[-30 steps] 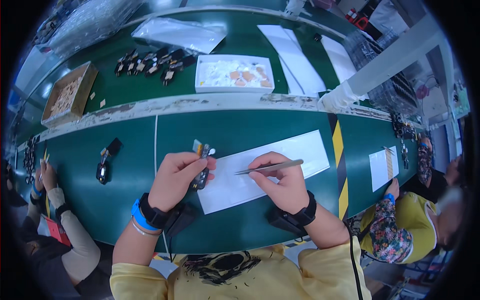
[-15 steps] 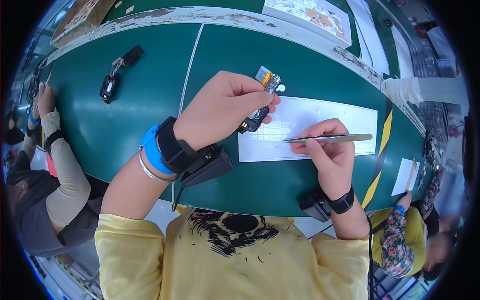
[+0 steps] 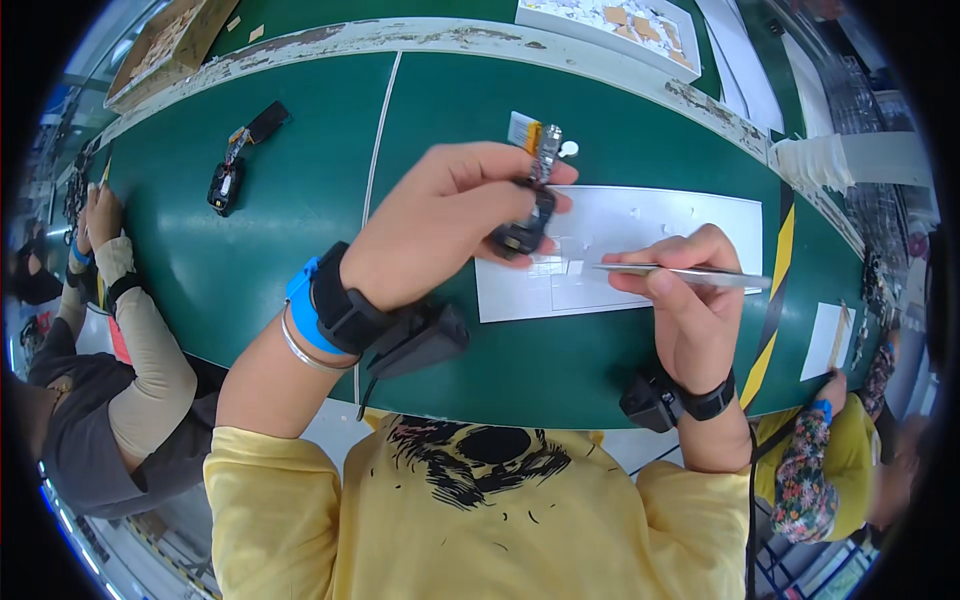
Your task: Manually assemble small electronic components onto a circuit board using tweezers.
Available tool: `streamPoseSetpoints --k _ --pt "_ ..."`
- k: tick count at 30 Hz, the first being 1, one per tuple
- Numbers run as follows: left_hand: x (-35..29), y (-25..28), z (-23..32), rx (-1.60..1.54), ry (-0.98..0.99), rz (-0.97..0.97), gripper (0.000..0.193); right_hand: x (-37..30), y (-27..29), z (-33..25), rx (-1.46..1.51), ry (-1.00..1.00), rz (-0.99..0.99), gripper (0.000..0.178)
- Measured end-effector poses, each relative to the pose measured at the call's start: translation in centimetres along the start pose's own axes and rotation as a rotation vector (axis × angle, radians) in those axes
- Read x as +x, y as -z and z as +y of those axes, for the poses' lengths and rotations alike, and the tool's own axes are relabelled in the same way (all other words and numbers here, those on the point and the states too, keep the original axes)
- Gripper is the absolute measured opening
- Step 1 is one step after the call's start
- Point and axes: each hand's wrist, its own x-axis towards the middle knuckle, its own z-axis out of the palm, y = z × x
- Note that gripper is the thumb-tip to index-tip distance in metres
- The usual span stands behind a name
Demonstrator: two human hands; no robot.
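My left hand (image 3: 440,215) pinches a small black electronic device housing (image 3: 525,225). A circuit strip (image 3: 548,150) sticks up from it, with a silver pouch battery (image 3: 522,130) and a small white round piece (image 3: 569,149) beside the strip. My fingers cover part of the housing. To the right, my right hand (image 3: 695,295) grips metal tweezers (image 3: 700,274) lying nearly level, tips pointing left. Those tips are over a white sheet (image 3: 690,210) that carries small clear square stickers (image 3: 545,266). Whether the tips hold anything is too small to tell.
A second opened black device (image 3: 226,183) lies on the green table (image 3: 300,200) at the left. Boxes of scraps, one brown (image 3: 165,55) and one white (image 3: 610,30), stand beyond the far ledge. Striped tape (image 3: 772,320) runs at the right. Other people sit on both sides.
My right hand and the tweezers have moved right, away from the stickers. My left hand has turned the device, so its housing now sits more upright below the circuit strip.
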Motion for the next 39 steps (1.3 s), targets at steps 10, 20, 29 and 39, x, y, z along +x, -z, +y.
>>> streamPoseSetpoints --k 10,20,29,39 --pt "-1.5 -3.1 -1.4 -0.179 -0.051 -0.180 0.053 -1.1 -1.5 0.0 -0.092 0.351 0.023 0.016" --pt "-1.3 -3.1 -1.0 -0.147 0.044 -0.195 0.051 -1.2 -1.3 0.1 -0.241 0.427 -0.024 0.018" --pt "-1.3 -3.5 -1.3 -0.151 0.005 -0.155 0.030 -1.0 -1.2 0.0 -0.298 0.409 -0.009 0.016" --pt "-1.6 -3.8 -1.0 -0.145 0.003 -0.090 0.030 -0.9 -1.4 -0.4 -0.544 0.493 -0.108 0.019"
